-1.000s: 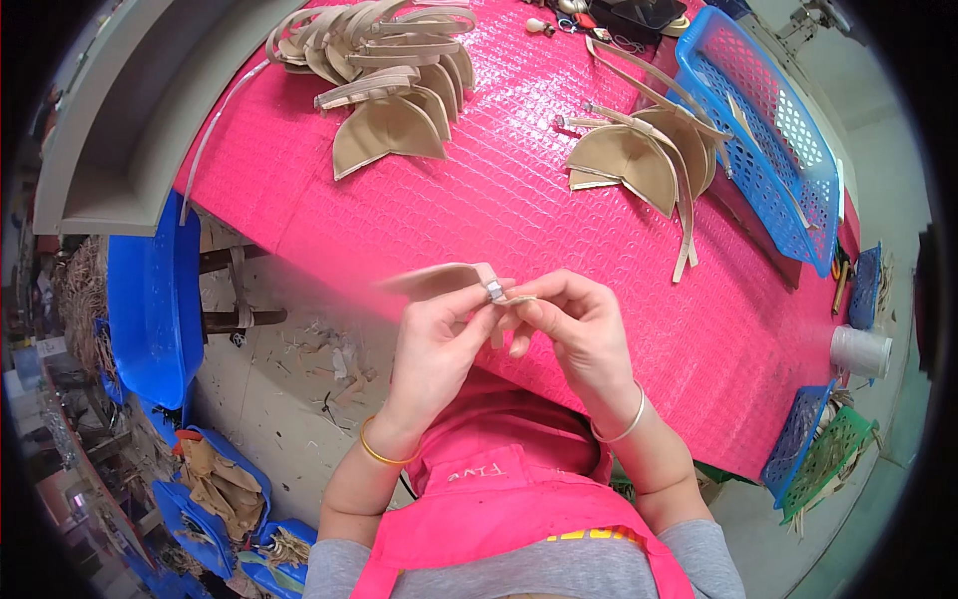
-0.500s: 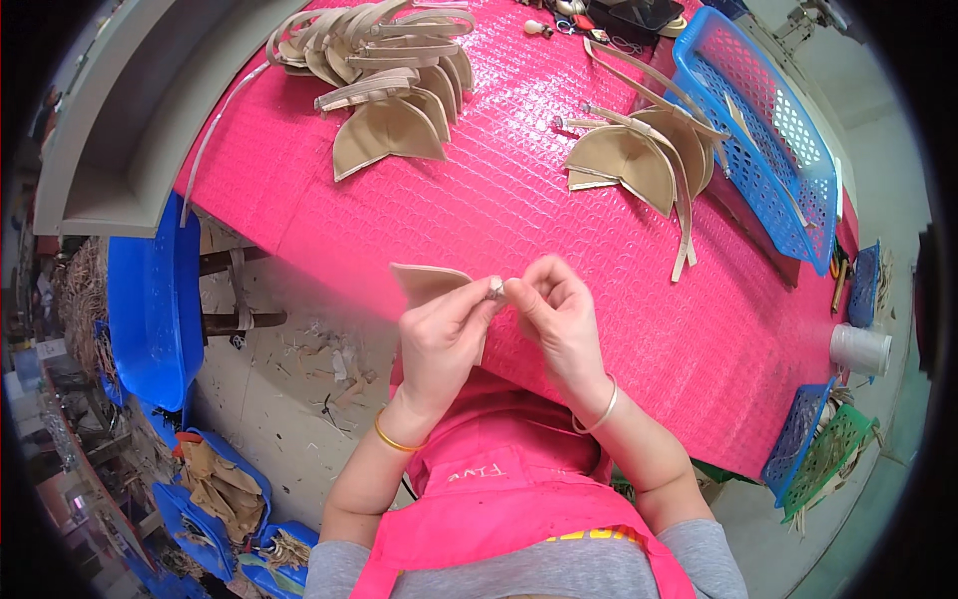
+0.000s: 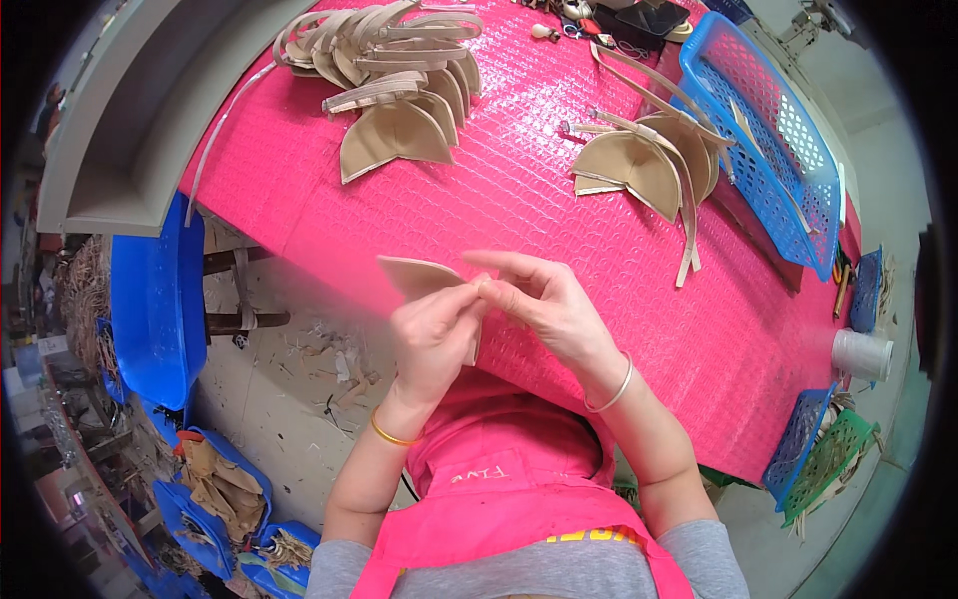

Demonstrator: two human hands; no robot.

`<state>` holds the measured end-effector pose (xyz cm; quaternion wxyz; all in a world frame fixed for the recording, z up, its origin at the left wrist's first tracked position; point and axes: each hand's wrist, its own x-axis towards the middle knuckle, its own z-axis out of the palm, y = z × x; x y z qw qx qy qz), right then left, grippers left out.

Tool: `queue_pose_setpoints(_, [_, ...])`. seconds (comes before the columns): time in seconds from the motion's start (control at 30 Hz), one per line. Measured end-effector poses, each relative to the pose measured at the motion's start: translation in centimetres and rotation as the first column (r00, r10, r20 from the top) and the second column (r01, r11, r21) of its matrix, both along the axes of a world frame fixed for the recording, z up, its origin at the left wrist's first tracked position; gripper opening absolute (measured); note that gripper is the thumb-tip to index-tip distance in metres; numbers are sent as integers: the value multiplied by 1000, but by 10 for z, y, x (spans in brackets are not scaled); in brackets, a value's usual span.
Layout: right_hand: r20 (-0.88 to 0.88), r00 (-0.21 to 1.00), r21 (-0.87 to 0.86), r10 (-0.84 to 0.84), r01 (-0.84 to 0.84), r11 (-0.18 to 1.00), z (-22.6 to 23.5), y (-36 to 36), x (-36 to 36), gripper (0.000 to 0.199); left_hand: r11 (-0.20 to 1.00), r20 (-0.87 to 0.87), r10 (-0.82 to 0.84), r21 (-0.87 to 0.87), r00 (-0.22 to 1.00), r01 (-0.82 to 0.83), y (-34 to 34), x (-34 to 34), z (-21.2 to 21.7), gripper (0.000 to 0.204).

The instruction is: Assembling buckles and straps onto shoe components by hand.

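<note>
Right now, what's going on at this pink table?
A person holds a tan leather piece in front of their chest, above the near edge of the pink table. The left hand grips it from below, and the right hand pinches at its edge with the fingers. Two piles of similar tan pieces with straps lie farther back. A blue basket sits on the right.

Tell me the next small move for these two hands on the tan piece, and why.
Probably keep the pinch and finish working that corner. The left hand and right hand meet fingertip to fingertip on one edge of the tan piece, held in the air above the pink table. What sits between the fingertips is hidden.
</note>
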<state>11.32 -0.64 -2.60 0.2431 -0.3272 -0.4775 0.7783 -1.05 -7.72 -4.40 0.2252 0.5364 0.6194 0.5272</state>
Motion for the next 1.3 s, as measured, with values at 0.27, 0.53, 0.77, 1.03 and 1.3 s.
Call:
queue_pose_setpoints(0.27, [-17, 1000, -6, 14, -15, 1000, -6, 8, -1, 21, 994, -79, -107, -29, 991, 105, 6, -11, 5, 9])
queue_pose_setpoints(0.53, [-75, 995, -120, -73, 63, 991, -16, 21, -11, 14, 947, 0, -293, -138, 956, 290, 3, -19, 17, 13])
queue_pose_setpoints(0.77, [-113, 994, 155, 5, 13, 988, 14, 30, -27, 16, 993, -584, -115, -48, 804, 108, 50, -77, 24, 23])
queue_pose_setpoints(1.03, [199, 379, 943, -904, -324, 71, -2, 128, 55, 24, 852, -307, 522, 131, 796, -508, 100, -104, -21, 36])
queue_pose_setpoints(1.3, [257, 689, 966, -678, -167, 196, 24, 91, 73, 16, 948, -256, -31, 300, 966, 110, 83, -16, 32, 50])
